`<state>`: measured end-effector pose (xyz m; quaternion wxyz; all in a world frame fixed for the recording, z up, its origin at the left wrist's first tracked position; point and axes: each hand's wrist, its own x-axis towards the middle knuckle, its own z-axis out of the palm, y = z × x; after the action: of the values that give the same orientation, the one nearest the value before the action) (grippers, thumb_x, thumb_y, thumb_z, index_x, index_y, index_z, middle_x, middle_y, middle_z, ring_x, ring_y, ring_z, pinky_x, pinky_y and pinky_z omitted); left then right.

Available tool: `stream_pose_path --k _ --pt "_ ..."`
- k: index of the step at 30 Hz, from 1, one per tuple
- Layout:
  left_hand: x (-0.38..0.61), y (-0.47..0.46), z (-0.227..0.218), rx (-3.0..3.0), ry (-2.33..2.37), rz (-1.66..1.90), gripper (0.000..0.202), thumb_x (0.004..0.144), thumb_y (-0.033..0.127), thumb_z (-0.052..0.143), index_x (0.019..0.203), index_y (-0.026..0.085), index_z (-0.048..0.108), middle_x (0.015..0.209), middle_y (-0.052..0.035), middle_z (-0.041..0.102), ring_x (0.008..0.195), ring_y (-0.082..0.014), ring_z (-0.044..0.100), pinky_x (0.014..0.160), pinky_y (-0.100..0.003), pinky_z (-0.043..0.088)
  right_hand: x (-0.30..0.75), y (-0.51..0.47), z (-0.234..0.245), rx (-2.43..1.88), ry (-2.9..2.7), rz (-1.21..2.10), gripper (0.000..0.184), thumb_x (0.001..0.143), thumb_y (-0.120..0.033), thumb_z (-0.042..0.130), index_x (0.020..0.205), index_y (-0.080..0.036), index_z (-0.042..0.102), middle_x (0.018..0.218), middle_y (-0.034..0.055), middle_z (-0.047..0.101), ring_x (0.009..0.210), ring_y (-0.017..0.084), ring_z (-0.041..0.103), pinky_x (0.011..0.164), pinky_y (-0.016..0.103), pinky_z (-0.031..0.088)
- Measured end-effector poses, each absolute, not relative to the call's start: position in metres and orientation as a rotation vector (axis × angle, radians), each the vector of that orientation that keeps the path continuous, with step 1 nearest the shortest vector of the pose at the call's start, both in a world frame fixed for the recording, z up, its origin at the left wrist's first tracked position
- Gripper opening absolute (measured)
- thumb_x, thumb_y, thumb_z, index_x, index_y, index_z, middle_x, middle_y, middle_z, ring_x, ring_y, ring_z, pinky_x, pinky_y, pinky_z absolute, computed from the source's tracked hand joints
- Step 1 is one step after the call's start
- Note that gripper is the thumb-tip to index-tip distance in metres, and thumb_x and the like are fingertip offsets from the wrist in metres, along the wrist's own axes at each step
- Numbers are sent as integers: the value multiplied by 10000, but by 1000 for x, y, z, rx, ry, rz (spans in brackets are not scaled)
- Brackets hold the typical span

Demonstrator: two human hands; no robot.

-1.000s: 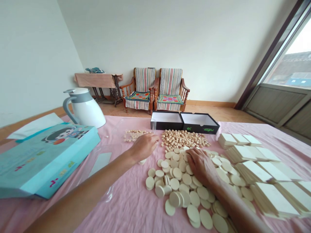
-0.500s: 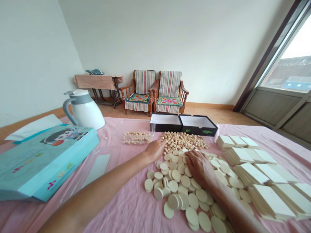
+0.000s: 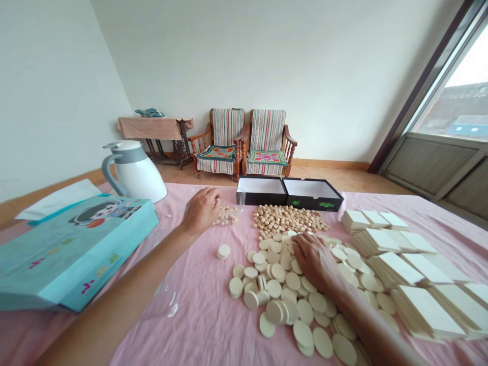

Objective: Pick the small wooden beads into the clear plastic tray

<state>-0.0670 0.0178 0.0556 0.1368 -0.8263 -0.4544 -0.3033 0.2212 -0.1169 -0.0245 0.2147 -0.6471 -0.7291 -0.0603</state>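
Observation:
My left hand (image 3: 203, 209) hovers over the left part of a clear plastic tray (image 3: 241, 202) with small wooden beads (image 3: 229, 216) in it. Its fingers are curled together, and whatever they may hold is hidden. My right hand (image 3: 314, 256) rests, fingers stretched out, on the upper part of a spread heap of round wooden discs (image 3: 293, 281). Just beyond the discs lies a loose pile of wooden beads (image 3: 285, 218). A short stack of discs (image 3: 223, 251) stands apart, right of my left forearm.
Stacks of rectangular wooden pieces (image 3: 427, 269) line the right side. Two joined black box halves (image 3: 308, 195) sit behind the beads. A blue box (image 3: 95, 244) and a white jug (image 3: 139, 175) stand left. Another clear plastic tray (image 3: 168, 300) lies near my left forearm.
My left hand has moved left from the bead pile to the plastic tray, uncovering the short disc stack. My right hand stays on the discs.

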Motion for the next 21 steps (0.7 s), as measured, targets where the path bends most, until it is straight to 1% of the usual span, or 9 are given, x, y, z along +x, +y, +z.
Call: stream_pose_path --k 4,6,8,11,14,18,21 --pt "-78 24 52 -2307 -1324 -947 104 784 138 515 864 174 571 902 -65 621 921 -234 558 828 -358 440 220 -117 -23 -1800 -2025 -169 212 901 -211 374 797 -192 558 868 59 611 873 187 554 811 325 362" --pt "-69 17 45 -2444 -1246 -996 107 809 146 504 881 177 577 903 -55 627 909 -212 567 817 -332 449 220 -117 -22 -1793 -2027 -173 213 903 -212 370 793 -192 552 867 60 612 871 186 554 814 324 362" --pt "-53 7 38 -2663 -1159 -966 115 828 141 487 865 184 587 875 -40 633 872 -184 581 785 -294 457 220 -117 -22 -1783 -2030 -179 215 902 -210 368 790 -194 551 863 60 613 864 185 554 811 321 364" --pt "-25 -5 26 -2955 -1047 -741 146 817 116 491 837 191 614 862 -33 643 847 -169 595 776 -273 460 221 -117 -23 -1779 -2033 -186 216 900 -208 368 789 -195 553 859 60 614 860 184 555 804 321 368" --pt "-3 -8 14 -3103 -931 -522 173 800 102 495 862 196 626 911 -35 650 882 -174 601 798 -275 462 221 -117 -24 -1784 -2031 -179 216 905 -216 367 799 -196 553 861 60 612 866 185 556 807 322 368" --pt "16 -7 0 -3098 -863 -290 170 746 69 499 823 191 589 897 -44 640 878 -189 598 749 -272 467 221 -117 -22 -1786 -2021 -158 217 912 -226 365 802 -197 550 848 56 609 867 183 555 807 316 368" --pt "23 -8 -6 -3054 -886 -218 162 716 67 509 808 192 555 874 -43 630 838 -195 597 701 -270 465 220 -118 -21 -1801 -2014 -147 216 914 -225 364 814 -193 552 855 56 607 867 183 551 810 317 364"
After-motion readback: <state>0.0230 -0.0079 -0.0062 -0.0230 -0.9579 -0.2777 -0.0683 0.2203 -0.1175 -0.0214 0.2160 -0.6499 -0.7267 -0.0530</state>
